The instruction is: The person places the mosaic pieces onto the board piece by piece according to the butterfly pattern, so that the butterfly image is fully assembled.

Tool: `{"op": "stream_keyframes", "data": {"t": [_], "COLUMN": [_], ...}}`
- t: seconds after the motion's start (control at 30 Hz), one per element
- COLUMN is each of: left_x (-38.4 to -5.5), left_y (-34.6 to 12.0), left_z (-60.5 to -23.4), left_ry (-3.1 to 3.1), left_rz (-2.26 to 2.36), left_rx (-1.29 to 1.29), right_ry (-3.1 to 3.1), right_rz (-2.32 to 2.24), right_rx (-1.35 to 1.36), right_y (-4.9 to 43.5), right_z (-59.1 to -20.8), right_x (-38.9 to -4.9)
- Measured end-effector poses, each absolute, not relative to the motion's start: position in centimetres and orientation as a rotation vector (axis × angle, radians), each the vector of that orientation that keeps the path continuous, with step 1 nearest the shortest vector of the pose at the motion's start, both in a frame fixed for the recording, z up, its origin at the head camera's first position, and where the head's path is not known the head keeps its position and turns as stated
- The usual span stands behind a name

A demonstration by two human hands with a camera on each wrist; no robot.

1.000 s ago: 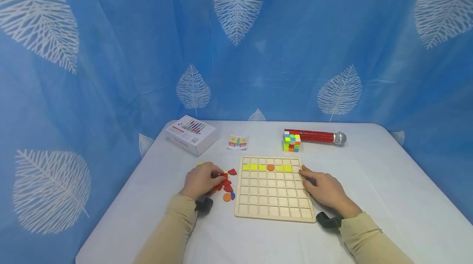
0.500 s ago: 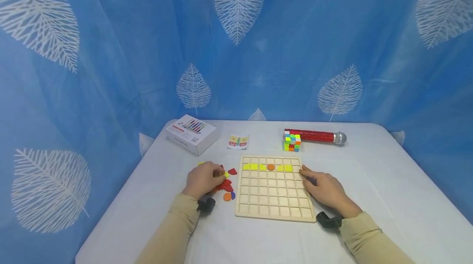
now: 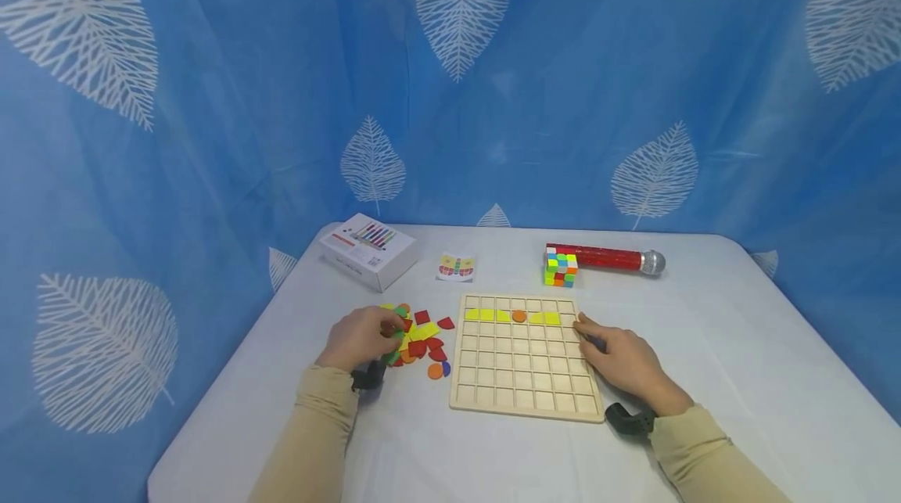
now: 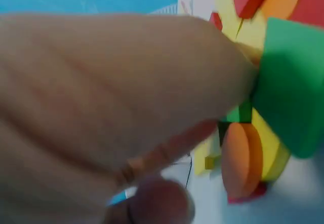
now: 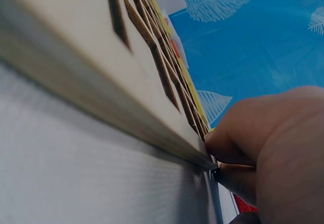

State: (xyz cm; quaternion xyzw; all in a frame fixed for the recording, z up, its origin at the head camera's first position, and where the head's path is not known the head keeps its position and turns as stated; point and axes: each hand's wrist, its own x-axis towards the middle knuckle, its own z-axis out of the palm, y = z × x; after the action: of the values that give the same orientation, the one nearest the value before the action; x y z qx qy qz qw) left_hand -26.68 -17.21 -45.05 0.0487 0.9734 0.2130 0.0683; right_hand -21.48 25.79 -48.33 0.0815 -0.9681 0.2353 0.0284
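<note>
My left hand bends over a pile of flat coloured shape pieces left of the board. In the left wrist view, a large digit's tip touches the edge of a green piece; orange, yellow and red pieces lie around it. The other fingers sit apart from that digit. A wooden grid board lies flat in the middle, with yellow pieces and an orange disc in its second row. My right hand pinches the board's right edge, fingertips at the rim in the right wrist view.
Behind the board lies a small pattern card. A white box stands at the back left. At the back right are a puzzle cube and a red microphone. A blue leaf-patterned curtain hangs behind the table.
My left hand has drawn back to the left, uncovering more red, yellow and green pieces in the pile. The right hand stays at the board's edge. The whole head view has shifted slightly.
</note>
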Motion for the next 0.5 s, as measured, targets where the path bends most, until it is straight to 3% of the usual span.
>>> {"op": "stream_keyframes", "data": {"t": [0.5], "left_x": [-26.9], "left_y": [-19.9], "left_z": [-44.2], "left_ry": [2.94], "left_rz": [0.603], "left_rx": [0.037], "right_ry": [-2.986], "right_rz": [0.716], "right_rx": [0.255], "right_y": [25.7], "right_z": [-48.3], "right_x": [-21.4]}}
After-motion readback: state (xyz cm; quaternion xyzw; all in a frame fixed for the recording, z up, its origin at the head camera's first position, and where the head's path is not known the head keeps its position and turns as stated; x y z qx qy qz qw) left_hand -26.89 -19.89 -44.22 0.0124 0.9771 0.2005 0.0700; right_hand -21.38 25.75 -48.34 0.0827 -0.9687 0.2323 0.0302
